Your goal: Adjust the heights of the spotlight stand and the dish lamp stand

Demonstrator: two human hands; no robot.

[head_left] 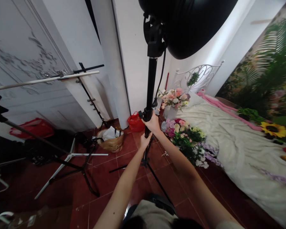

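A black light stand (152,79) rises upright in front of me, its tripod legs spread on the tiled floor. My right hand (153,122) is wrapped round the pole at the locking collar (146,114). Just below, my left hand (145,140) grips the same pole. On top sits a large black lamp shade (193,22), fixed by a tilting bracket (155,41). A black cable with a plug (154,102) dangles beside the pole. The fingers of both hands are partly hidden behind the stand.
Left of me stand white tripod legs (71,155), a wicker basket (112,141) and a red bag (135,122). To the right, bunches of flowers (181,130) lie beside a bed with a cream cover (233,149). A white pole (81,74) crosses the upper left.
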